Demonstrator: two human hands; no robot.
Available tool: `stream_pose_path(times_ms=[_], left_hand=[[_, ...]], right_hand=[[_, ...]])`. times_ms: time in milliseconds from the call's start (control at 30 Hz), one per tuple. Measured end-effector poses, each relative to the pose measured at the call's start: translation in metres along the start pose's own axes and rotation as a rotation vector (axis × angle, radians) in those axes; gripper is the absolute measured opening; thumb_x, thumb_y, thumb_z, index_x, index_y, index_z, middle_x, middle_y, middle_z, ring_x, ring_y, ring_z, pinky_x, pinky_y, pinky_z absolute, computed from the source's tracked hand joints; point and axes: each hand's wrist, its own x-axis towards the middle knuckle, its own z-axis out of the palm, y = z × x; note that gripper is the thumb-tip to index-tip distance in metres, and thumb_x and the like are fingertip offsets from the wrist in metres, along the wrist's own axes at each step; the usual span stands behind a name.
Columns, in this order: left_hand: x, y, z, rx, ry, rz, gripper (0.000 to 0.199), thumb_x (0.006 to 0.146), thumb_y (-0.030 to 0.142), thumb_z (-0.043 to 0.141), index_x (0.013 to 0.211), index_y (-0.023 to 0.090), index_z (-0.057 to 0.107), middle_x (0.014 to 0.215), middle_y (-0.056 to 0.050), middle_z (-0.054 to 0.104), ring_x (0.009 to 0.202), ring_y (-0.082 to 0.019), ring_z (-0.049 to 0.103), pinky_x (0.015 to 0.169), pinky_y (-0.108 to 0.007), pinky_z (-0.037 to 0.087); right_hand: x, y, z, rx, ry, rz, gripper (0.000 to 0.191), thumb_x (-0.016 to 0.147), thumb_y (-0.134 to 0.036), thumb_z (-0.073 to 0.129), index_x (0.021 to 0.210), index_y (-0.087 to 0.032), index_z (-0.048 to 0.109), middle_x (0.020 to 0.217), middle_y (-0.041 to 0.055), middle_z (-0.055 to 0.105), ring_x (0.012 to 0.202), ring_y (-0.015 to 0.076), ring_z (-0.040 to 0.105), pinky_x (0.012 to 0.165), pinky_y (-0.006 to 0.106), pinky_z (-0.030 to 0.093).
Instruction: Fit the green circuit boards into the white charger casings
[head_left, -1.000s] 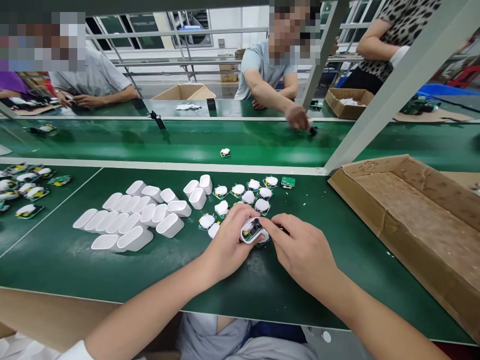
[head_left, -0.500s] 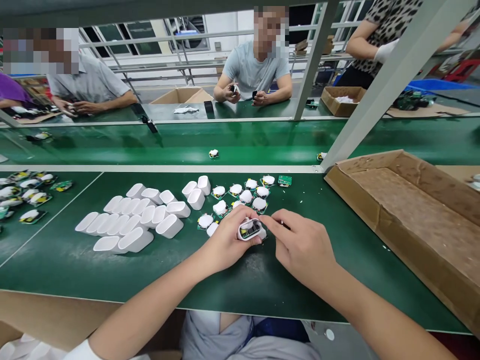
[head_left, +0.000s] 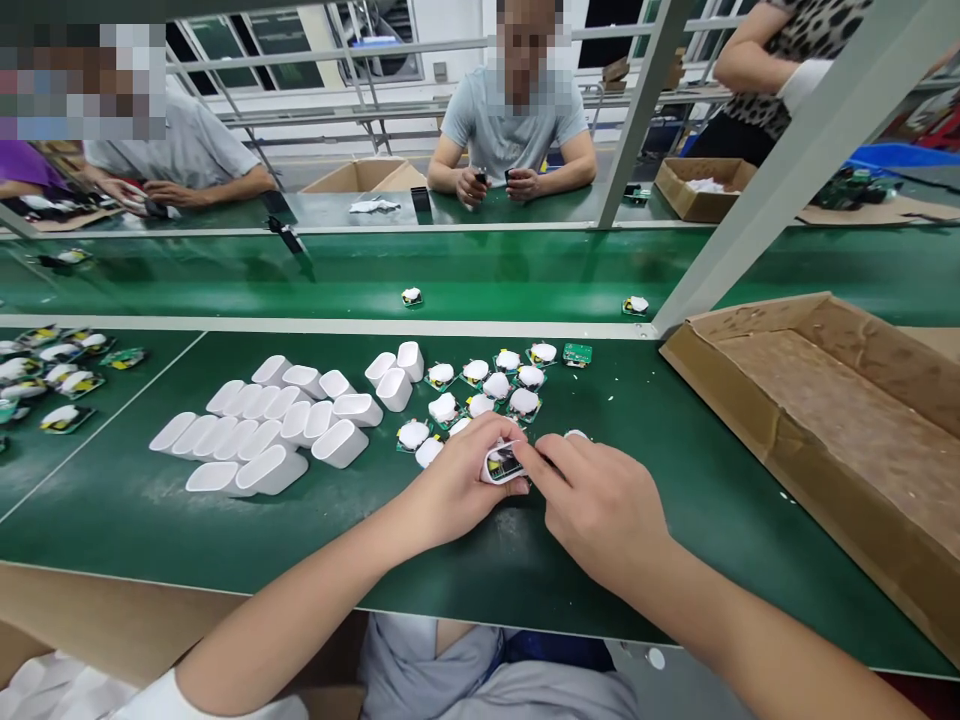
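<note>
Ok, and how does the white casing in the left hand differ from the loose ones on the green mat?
The held casing has a circuit board with dark parts showing in its open end, while the loose casings that show an open end look hollow. The held casing is gripped in the left hand with its open end toward the person; the loose casings rest in a group on the green mat. Both are white, rounded oblong shells.

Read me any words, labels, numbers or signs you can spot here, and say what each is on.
No text can be read.
The green circuit board: any markings too small to read.
The white casing in the left hand: its markings too blurred to read.
</note>
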Motion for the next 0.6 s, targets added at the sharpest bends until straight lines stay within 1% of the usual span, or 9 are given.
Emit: stream_pose_path(times_ms=[100, 200, 233, 300, 367, 433, 500, 600], left_hand=[[-0.0008, 0.0025, -0.0019, 0.002, 0.006, 0.039, 0.016, 0.079, 0.019, 0.064, 0.09, 0.019, 0.051, 0.094, -0.003, 0.057, 0.088, -0.016, 0.054, 0.078, -0.028, 0.044], [-0.0003, 0.0019, -0.0024, -0.006, 0.029, 0.08, 0.014, 0.081, 0.02, 0.062, 0.09, 0.019, 0.052, 0.093, -0.003, 0.057, 0.087, -0.015, 0.054, 0.078, -0.027, 0.044], [0.0003, 0.0011, -0.0022, -0.012, 0.031, 0.075, 0.014, 0.08, 0.02, 0.063, 0.09, 0.019, 0.052, 0.093, -0.003, 0.057, 0.087, -0.015, 0.054, 0.078, -0.027, 0.043], [0.0017, -0.0006, -0.0021, -0.034, 0.017, 0.041, 0.018, 0.077, 0.02, 0.066, 0.089, 0.018, 0.052, 0.092, -0.002, 0.057, 0.087, -0.014, 0.054, 0.078, -0.026, 0.043], [0.0031, -0.0016, -0.0029, -0.069, -0.002, 0.0, 0.022, 0.075, 0.022, 0.07, 0.089, 0.018, 0.053, 0.092, -0.001, 0.057, 0.085, -0.014, 0.054, 0.076, -0.026, 0.043], [0.0036, -0.0017, -0.0047, -0.101, -0.003, -0.033, 0.023, 0.075, 0.023, 0.07, 0.09, 0.018, 0.053, 0.091, 0.0, 0.056, 0.084, -0.014, 0.054, 0.074, -0.025, 0.042], [0.0034, -0.0013, -0.0066, -0.109, 0.009, -0.052, 0.023, 0.075, 0.022, 0.07, 0.091, 0.019, 0.053, 0.091, 0.0, 0.057, 0.084, -0.014, 0.054, 0.073, -0.025, 0.042], [0.0023, -0.001, -0.0081, -0.083, 0.015, -0.028, 0.024, 0.074, 0.019, 0.07, 0.091, 0.019, 0.052, 0.092, 0.0, 0.057, 0.086, -0.014, 0.054, 0.074, -0.025, 0.042]], right_hand=[[-0.0001, -0.0067, -0.0009, -0.094, 0.021, -0.066, 0.024, 0.091, -0.004, 0.042, 0.094, -0.007, 0.065, 0.066, 0.0034, 0.051, 0.058, 0.0151, 0.038, 0.05, 0.031, 0.025], [-0.0001, -0.0108, -0.001, -0.175, 0.037, -0.103, 0.018, 0.09, -0.007, 0.048, 0.093, -0.007, 0.066, 0.068, 0.0045, 0.053, 0.057, 0.0153, 0.038, 0.049, 0.031, 0.025], [-0.0001, -0.0106, -0.0007, -0.167, 0.034, -0.095, 0.019, 0.089, -0.006, 0.047, 0.091, -0.007, 0.066, 0.068, 0.0046, 0.054, 0.057, 0.0153, 0.039, 0.049, 0.031, 0.025], [-0.0001, -0.0082, 0.0001, -0.069, 0.003, -0.026, 0.026, 0.086, -0.001, 0.043, 0.089, -0.009, 0.067, 0.069, 0.004, 0.056, 0.057, 0.0148, 0.041, 0.049, 0.03, 0.026], [0.0, -0.0045, 0.0004, 0.069, -0.016, 0.074, 0.033, 0.082, 0.002, 0.04, 0.094, -0.012, 0.067, 0.073, 0.0031, 0.059, 0.058, 0.0135, 0.044, 0.048, 0.029, 0.026], [0.0004, -0.0019, 0.0, 0.151, 0.001, 0.129, 0.036, 0.082, 0.002, 0.039, 0.099, -0.013, 0.067, 0.077, 0.0025, 0.061, 0.06, 0.0125, 0.047, 0.048, 0.028, 0.027], [0.0008, -0.0015, -0.0008, 0.153, 0.039, 0.12, 0.035, 0.084, 0.001, 0.038, 0.098, -0.012, 0.067, 0.076, 0.0027, 0.061, 0.06, 0.0127, 0.047, 0.05, 0.028, 0.029], [0.0015, -0.0037, -0.0014, 0.121, 0.07, 0.097, 0.033, 0.086, 0.0, 0.038, 0.096, -0.012, 0.068, 0.076, 0.0036, 0.061, 0.061, 0.0134, 0.048, 0.053, 0.028, 0.033]])
